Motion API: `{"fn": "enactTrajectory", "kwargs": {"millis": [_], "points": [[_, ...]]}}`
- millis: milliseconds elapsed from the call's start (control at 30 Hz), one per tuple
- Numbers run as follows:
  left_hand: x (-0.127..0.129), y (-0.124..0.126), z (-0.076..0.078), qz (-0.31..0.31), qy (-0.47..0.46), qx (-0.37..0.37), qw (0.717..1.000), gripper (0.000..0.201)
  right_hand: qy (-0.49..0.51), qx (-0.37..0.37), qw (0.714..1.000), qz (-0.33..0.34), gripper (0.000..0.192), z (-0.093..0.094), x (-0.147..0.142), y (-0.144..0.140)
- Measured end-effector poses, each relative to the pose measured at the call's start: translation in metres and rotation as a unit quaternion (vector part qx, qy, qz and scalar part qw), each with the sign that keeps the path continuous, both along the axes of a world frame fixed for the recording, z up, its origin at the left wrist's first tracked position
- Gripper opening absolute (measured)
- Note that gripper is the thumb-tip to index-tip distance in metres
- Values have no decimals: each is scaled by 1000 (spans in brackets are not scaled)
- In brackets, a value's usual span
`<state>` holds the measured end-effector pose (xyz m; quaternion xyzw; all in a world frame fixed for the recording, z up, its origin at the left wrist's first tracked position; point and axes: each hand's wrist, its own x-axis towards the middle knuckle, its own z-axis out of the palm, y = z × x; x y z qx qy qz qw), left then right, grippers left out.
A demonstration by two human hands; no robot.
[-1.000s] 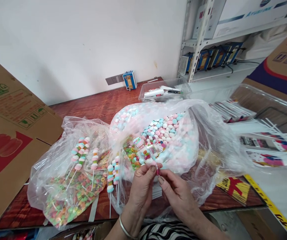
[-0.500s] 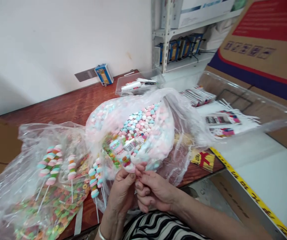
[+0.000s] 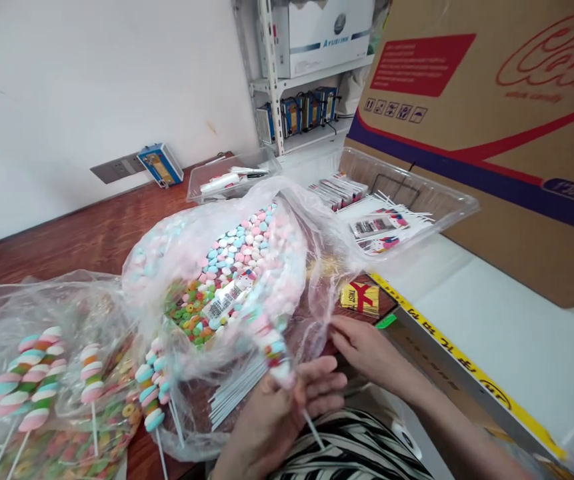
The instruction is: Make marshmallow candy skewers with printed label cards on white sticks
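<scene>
My left hand [image 3: 279, 417] is closed around a candy skewer [image 3: 281, 363], a white stick threaded with pastel pieces, low in the middle of the view. My right hand [image 3: 367, 350] reaches to the right, fingers spread, touching the edge of the big clear plastic bag [image 3: 311, 267] near a yellow and red wrapper [image 3: 361, 297]. That bag holds pink, blue and white candies [image 3: 239, 250] and coloured ring candies [image 3: 189, 310]. A bundle of white sticks [image 3: 237, 390] lies under the bag by my left hand.
A second plastic bag [image 3: 51, 320] at left holds finished skewers [image 3: 29, 377] and ring candies. A clear tray [image 3: 417, 200] with printed packets sits at right before a large cardboard box [image 3: 491, 133]. A smaller clear tray [image 3: 231, 180], metal shelving [image 3: 271, 80] and the wooden table [image 3: 81, 233] lie behind.
The view swung right. My hands came apart: the left keeps the skewer, now lower, while the right moved out to the bag's right edge.
</scene>
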<state>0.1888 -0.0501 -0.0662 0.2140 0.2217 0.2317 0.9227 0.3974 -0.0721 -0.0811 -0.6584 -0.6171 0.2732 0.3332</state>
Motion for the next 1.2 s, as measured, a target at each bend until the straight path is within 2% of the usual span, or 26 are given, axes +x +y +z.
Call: {"fn": "enactTrajectory", "kwargs": {"millis": [67, 100, 167, 233, 333, 400, 500, 600, 700, 767, 833, 900, 967, 1033, 1100, 1200], "points": [[12, 15, -14, 44, 39, 18, 998, 18, -10, 37, 998, 43, 27, -2, -2, 18], [15, 26, -20, 104, 60, 32, 992, 18, -37, 76, 995, 51, 34, 0, -2, 26], [13, 49, -27, 223, 92, 56, 969, 19, -100, 105, 989, 11, 42, 7, 6, 35], [7, 65, -30, 258, 109, 49, 959, 18, -132, 90, 987, 5, 34, 13, 17, 30], [0, 70, -32, 262, 123, 52, 956, 17, -178, 42, 981, 58, 11, 10, 23, 6], [0, 66, -34, 267, 137, 56, 952, 18, -212, 20, 974, 76, 7, 1, 15, -9], [3, 60, -37, 261, 166, 53, 949, 24, -255, 1, 965, 69, 11, -16, -5, -17], [3, 56, -35, 243, 193, 71, 948, 26, -275, -8, 959, 61, 18, -30, -16, -10], [-2, 53, -27, 231, 217, 131, 939, 24, -271, -9, 961, 61, 18, -37, -12, -4], [-7, 51, -19, 227, 251, 193, 921, 24, -254, -7, 965, 64, 15, -33, -7, -6], [-12, 51, -12, 222, 307, 264, 887, 24, -231, -3, 971, 66, 15, -22, -5, -12], [-14, 50, -4, 197, 375, 338, 840, 27, -173, 9, 983, 58, 16, -3, -10, -19], [-12, 49, 3, 162, 433, 424, 779, 27, -57, 36, 997, 35, 15, 15, -22, -20], [-5, 47, 9, 143, 466, 510, 708, 26, 24, 78, 997, 17, 13, 28, -41, -14], [2, 45, 13, 146, 489, 578, 636, 24, 72, 107, 992, -3, 11, 32, -61, -3], [8, 41, 11, 159, 524, 636, 544, 21, 121, 107, 986, -38, 12, 24, -82, 17]]}}
